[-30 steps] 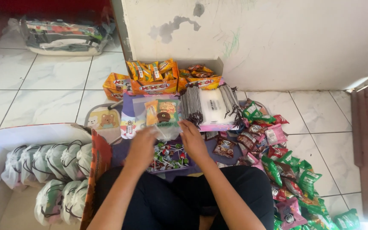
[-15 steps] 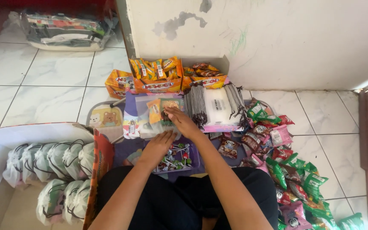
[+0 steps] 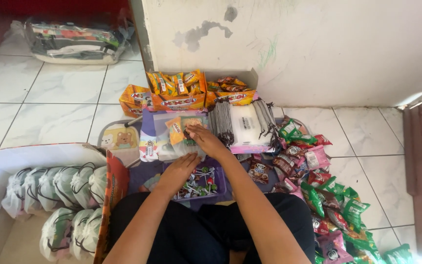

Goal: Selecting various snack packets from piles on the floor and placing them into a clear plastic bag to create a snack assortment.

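The person sits on the tiled floor with a clear plastic bag [image 3: 181, 134] laid flat just ahead of the knees, an orange snack packet [image 3: 176, 131] and a green one showing through it. The right hand [image 3: 205, 139] lies on top of the bag with its fingers [image 3: 191, 129] spread and flat, pressing on the packets rather than clenched around anything. The left hand [image 3: 181, 167] rests at the bag's near edge, palm down and fingers loosely curled; whether they pinch the plastic I cannot tell, since the back of the hand covers them. Directly beneath that hand sits a purple tray of lollipops [image 3: 199, 185], partly hidden by the wrist. Just right of the bag lies a bundle of dark drawstring cords around a white pack [image 3: 242, 122], and behind it stand orange snack boxes [image 3: 179, 90] against the wall. A heap of green, red and pink snack packets [image 3: 328, 195] runs off the lower right edge. At lower left, tied white pouches [image 3: 57, 186] fill a cardboard box, cut off by the frame.
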